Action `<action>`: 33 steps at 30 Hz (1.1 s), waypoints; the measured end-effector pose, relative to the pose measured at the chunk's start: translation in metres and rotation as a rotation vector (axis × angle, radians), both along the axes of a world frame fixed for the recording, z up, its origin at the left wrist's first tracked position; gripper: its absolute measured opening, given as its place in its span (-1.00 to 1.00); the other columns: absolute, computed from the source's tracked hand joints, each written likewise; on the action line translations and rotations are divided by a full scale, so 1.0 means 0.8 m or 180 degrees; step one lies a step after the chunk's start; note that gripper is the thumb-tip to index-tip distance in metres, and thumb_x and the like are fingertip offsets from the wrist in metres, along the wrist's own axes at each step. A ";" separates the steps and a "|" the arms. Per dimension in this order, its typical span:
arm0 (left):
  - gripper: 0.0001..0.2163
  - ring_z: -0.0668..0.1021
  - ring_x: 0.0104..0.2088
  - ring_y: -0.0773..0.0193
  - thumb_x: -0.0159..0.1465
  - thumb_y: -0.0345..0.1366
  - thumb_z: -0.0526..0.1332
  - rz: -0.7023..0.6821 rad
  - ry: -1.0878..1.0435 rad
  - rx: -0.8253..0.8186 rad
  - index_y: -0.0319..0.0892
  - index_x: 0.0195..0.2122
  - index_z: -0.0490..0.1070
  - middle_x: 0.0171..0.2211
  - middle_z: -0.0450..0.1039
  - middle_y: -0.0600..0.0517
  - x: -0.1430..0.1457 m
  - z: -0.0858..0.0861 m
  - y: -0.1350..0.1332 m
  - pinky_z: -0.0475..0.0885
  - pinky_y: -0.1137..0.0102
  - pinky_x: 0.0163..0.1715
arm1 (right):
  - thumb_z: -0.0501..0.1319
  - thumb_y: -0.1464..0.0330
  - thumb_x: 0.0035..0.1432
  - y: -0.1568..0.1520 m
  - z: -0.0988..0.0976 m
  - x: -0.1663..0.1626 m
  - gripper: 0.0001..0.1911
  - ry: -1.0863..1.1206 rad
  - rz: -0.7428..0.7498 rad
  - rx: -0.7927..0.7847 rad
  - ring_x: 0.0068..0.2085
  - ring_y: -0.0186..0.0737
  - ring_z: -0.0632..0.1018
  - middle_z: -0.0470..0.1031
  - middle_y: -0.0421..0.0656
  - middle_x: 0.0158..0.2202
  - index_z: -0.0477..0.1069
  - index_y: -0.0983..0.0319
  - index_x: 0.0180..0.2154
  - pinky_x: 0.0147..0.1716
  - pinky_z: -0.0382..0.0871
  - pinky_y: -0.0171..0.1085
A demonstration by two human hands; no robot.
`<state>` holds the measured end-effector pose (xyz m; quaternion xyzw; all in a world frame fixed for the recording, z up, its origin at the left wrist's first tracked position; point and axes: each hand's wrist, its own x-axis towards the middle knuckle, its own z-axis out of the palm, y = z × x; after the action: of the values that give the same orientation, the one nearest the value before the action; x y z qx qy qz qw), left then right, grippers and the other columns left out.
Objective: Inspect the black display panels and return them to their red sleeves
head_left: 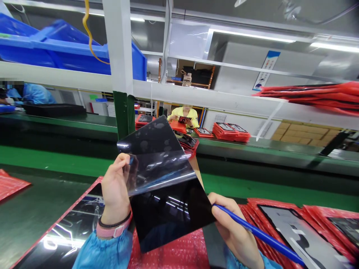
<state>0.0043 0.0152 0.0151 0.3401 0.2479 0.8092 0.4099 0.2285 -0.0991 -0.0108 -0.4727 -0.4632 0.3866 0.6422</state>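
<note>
Red wrap (174, 254) lay closest, on the bench (33, 209), under a black panel (168, 213) that was held up at a tilt; the left hand (114, 186) was closed on a dark film (154, 153), pinching its edge; the film curled up off the top of the panel; the right hand (235, 228) was closed on a blue pen (260, 235) and touched the panel's right corner; more screens (303, 231) in red wrap lay to the right; far across, a person in yellow (183, 114) sat by red stacks (230, 131); blue bins (56, 45) stood up high.
</note>
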 end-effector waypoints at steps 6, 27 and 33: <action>-0.85 0.34 -0.45 0.32 0.06 -0.24 0.22 -0.0911 0.0126 -0.0067 -0.16 -0.59 0.35 -0.50 0.32 0.07 0.009 0.000 -0.022 0.31 0.50 -0.46 | 0.40 0.01 -0.11 0.007 -0.005 0.004 -0.60 -0.0120 -0.0096 -0.0167 -0.13 0.01 0.53 0.58 -0.11 -0.25 0.60 0.14 -0.30 -0.06 0.37 -0.08; -0.60 0.48 -0.39 0.14 0.13 0.01 0.14 -0.0849 0.0490 0.0093 -0.14 -0.69 0.46 -0.54 0.49 -0.04 0.021 -0.004 -0.034 0.35 0.35 -0.35 | 0.50 0.31 -0.13 0.009 -0.006 -0.010 0.05 -0.0891 0.0451 0.1163 0.33 0.13 0.12 0.05 -0.13 0.37 -0.01 -0.09 0.30 0.26 0.08 0.11; -0.64 0.53 -0.47 0.14 0.11 -0.02 0.20 -0.0669 0.0740 0.0402 -0.16 -0.65 0.53 -0.53 0.54 -0.06 0.019 -0.013 -0.030 0.38 0.35 -0.49 | 0.47 0.40 -0.09 0.002 -0.008 -0.014 0.05 -0.2396 -0.0443 0.2093 0.36 0.16 -0.22 -0.01 -0.28 0.36 -0.03 -0.17 0.30 0.24 -0.48 0.37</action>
<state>0.0198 -0.0089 0.0044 0.4805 0.2053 0.7311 0.4387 0.2174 -0.0978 -0.0174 -0.3818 -0.7274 -0.0208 0.5698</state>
